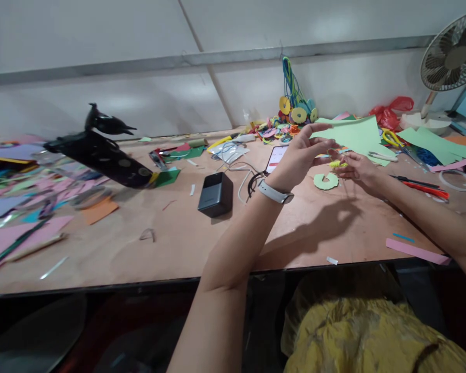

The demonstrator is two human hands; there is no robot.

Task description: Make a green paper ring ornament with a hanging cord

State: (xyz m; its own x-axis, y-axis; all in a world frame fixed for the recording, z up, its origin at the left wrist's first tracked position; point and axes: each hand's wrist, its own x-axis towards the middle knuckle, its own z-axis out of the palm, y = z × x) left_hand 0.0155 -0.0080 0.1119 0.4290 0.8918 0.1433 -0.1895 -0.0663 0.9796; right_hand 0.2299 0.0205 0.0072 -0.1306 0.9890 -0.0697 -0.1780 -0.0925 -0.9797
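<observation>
My left hand, with a pale watch band on its wrist, is raised over the table with its thumb and fingertips curled toward my right hand. What its fingertips pinch is too small to make out. In the fingers of my right hand is a bright yellow piece of string, bunched up small. Just below the string a light green paper ring with a scalloped edge and a gap lies on the table. Beyond both hands is a sheet of light green paper.
A black power bank and a phone with cables lie left of my hands. Red-handled scissors are at right. Medal-like paper discs hang on cords at the wall. A fan stands back right; paper scraps cover the left.
</observation>
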